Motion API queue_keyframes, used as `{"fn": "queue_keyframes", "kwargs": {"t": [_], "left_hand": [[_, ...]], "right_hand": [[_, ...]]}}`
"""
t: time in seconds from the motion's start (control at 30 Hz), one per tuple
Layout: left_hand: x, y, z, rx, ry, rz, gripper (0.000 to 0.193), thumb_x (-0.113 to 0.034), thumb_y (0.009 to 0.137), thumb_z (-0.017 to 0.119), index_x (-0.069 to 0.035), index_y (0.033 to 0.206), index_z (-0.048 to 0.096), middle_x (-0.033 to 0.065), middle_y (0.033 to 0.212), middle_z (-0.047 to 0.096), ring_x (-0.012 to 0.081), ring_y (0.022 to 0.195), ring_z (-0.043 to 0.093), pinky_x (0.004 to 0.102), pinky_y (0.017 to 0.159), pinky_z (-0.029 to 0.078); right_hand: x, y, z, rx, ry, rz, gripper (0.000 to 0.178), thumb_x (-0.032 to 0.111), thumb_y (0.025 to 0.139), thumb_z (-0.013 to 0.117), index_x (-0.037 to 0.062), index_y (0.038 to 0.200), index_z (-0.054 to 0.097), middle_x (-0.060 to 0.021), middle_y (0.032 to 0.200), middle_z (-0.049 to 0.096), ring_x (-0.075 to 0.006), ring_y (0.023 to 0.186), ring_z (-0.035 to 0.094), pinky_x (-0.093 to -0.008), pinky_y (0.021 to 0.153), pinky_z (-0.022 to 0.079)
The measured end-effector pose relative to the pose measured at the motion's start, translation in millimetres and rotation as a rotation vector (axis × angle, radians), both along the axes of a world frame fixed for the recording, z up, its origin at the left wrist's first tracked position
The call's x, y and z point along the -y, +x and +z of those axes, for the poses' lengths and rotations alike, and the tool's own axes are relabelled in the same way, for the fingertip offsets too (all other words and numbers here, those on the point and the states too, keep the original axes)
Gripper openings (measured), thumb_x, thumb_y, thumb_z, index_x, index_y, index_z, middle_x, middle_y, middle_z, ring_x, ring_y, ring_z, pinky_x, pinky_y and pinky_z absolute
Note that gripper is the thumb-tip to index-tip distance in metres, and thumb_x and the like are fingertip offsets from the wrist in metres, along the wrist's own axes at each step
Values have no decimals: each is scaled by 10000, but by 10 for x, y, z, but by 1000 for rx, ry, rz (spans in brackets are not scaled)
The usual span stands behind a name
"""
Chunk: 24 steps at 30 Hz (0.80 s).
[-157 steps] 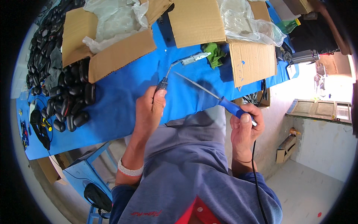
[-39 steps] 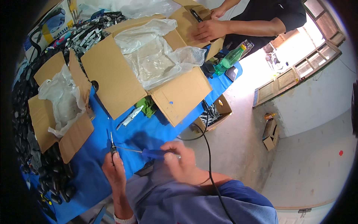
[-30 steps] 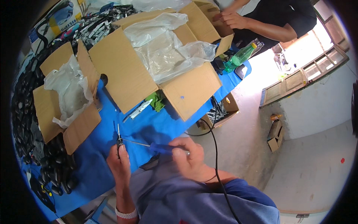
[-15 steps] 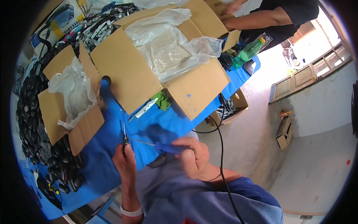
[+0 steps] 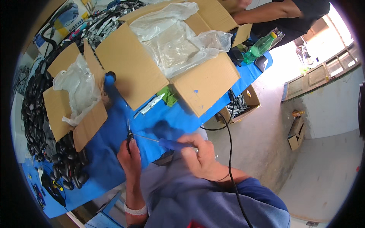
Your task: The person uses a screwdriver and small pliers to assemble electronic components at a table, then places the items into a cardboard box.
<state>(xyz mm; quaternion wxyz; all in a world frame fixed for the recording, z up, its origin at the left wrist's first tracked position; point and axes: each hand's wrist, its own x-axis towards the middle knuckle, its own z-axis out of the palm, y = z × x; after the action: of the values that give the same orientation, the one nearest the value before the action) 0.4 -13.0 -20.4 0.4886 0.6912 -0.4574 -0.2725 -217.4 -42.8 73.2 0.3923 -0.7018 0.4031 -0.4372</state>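
Observation:
My left hand (image 5: 129, 155) is closed around a small dark part (image 5: 130, 135) with a thin metal rod pointing away from me; most of it is hidden by the fingers. My right hand (image 5: 201, 156) grips the blue handle of a screwdriver (image 5: 169, 144). Its thin shaft runs leftward, and the tip meets the dark part near my left thumb; whether it sits in a screw is too small to tell. Both hands are over the near edge of the blue-covered table (image 5: 154, 123). A pale metallic strip (image 5: 152, 103) and a crumpled green cloth (image 5: 167, 97) rest farther off.
A large carton (image 5: 131, 64) lined with clear plastic and a smaller carton (image 5: 91, 129) stand open on the table. Black rounded parts (image 5: 68, 167) are heaped at left. A black cable (image 5: 230, 159) hangs beside my right arm. Across the table is another person's arm (image 5: 266, 13), near a green bottle (image 5: 260, 47).
The view has shifted slightly, so the scene sits a little to the right. Both hands keep their holds, and the screwdriver tip stays at the dark part.

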Motion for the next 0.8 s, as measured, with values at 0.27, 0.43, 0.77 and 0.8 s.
{"fn": "queue_keyframes", "kwargs": {"t": [0.27, 0.43, 0.77, 0.8], "left_hand": [[-20, 5, -3, -13, -14, 23, 295, -262, 987, 480, -41, 808, 560, -12, 590, 466, 51, 486, 387, 246, 426, 296], [-37, 9, 89, -159, -16, -7, 334, -300, 992, 464, -4, 897, 586, -9, 590, 469, 43, 487, 395, 232, 421, 308], [-42, 21, 92, -191, -11, -11, 370, -335, 993, 446, 7, 931, 574, -8, 602, 472, 44, 484, 405, 226, 416, 321], [-42, 25, 92, -205, -3, -9, 370, -334, 992, 449, 9, 930, 573, -8, 603, 473, 44, 485, 406, 226, 416, 322]], "right_hand": [[-107, 118, 24, 54, 180, -181, 216, 120, 860, 663, 1, 1027, 596, -107, 889, 641, -152, 769, 614, -278, 650, 482], [-137, 141, -50, 121, 142, -271, 217, 126, 831, 691, -3, 996, 634, -51, 822, 633, -82, 651, 524, -207, 585, 415], [-104, 117, -71, 64, 17, -170, 248, 180, 905, 597, -27, 1040, 586, -90, 876, 617, -123, 707, 561, -238, 626, 430], [-107, 117, -54, 70, 41, -161, 253, 184, 908, 596, -29, 1043, 580, -94, 878, 614, -125, 710, 559, -242, 632, 432]]}}
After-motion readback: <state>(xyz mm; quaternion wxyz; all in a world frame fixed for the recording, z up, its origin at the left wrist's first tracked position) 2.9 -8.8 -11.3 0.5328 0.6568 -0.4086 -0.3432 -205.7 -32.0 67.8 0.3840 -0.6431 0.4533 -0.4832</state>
